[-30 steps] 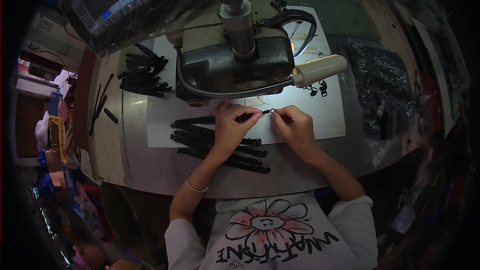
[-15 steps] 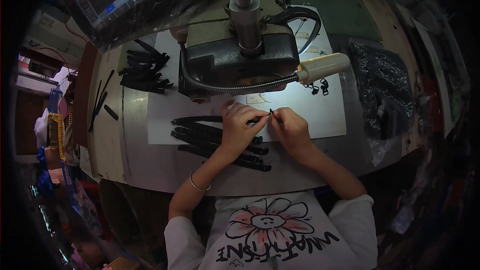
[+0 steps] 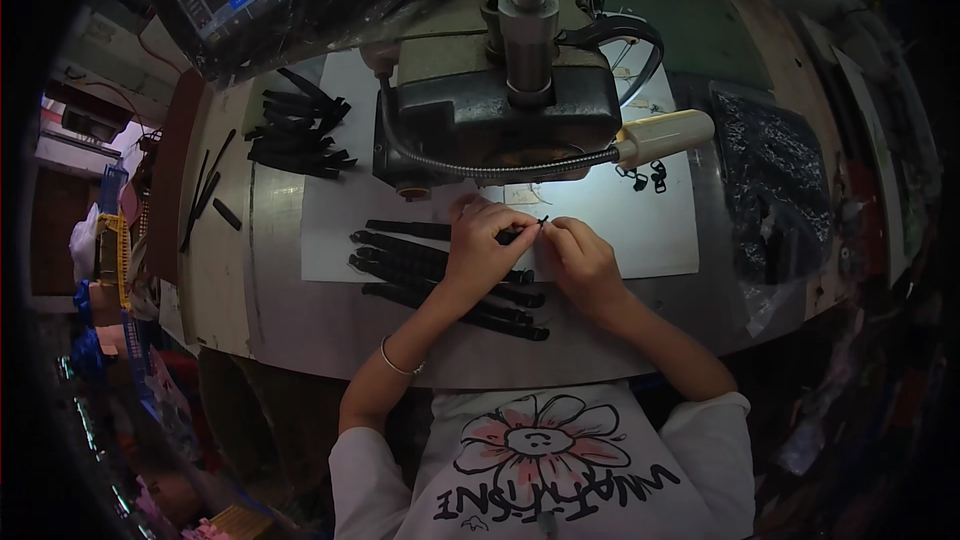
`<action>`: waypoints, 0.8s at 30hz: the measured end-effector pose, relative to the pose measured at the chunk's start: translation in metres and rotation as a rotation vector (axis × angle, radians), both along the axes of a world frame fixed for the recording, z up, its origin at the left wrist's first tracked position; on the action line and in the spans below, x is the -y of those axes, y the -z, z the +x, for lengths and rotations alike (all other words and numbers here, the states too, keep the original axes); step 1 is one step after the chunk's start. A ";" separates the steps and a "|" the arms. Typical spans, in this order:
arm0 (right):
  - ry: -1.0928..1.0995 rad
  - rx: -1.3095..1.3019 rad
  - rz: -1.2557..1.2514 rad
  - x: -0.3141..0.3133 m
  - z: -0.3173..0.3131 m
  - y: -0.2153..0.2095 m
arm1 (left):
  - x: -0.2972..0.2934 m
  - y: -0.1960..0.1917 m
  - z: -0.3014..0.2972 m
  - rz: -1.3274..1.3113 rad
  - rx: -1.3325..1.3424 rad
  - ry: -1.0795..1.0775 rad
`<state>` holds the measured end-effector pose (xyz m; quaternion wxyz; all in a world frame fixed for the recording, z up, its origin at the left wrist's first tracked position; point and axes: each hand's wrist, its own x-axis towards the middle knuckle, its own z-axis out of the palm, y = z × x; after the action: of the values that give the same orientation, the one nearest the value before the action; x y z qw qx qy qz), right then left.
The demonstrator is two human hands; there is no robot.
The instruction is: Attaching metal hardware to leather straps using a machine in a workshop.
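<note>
My left hand is closed on a black strap, whose tail sticks out to the left of the hand. At the strap's right end my right hand pinches a small black piece, too small and covered to name; the fingertips of both hands nearly meet. Beneath and beside my left wrist lie several finished-looking black straps in a loose row, their right ends bearing small dark fittings. All this is under the lamp-lit front of a sewing machine head.
Small black buckles lie on the white sheet to the right. A pile of black straps is at the far left, with loose strips beside it. A plastic bag of black parts rests at right. A wrapped screen overhangs the back left.
The view has shifted slightly, so the machine sits further right. Both hands stay together at the strap's end, and the strap's tail shows a little apart from the row.
</note>
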<state>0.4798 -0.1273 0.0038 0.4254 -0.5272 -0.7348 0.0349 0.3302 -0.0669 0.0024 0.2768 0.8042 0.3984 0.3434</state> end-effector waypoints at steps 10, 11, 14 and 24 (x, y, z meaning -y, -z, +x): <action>0.004 -0.202 -0.166 -0.003 0.006 -0.006 | -0.001 0.003 -0.004 0.011 -0.032 0.016; 0.002 -0.202 -0.165 -0.003 0.008 -0.006 | -0.001 0.001 -0.003 0.023 -0.021 0.027; -0.047 -0.240 -0.217 -0.005 0.015 -0.009 | -0.002 -0.001 -0.005 0.006 -0.006 0.033; -0.281 -0.517 -0.463 -0.008 0.025 -0.006 | -0.011 -0.009 -0.013 -0.043 -0.056 0.206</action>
<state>0.5043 -0.1192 0.0102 0.4574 -0.4773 -0.6408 0.3903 0.3169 -0.0564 0.0111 0.3166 0.8441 0.3284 0.2819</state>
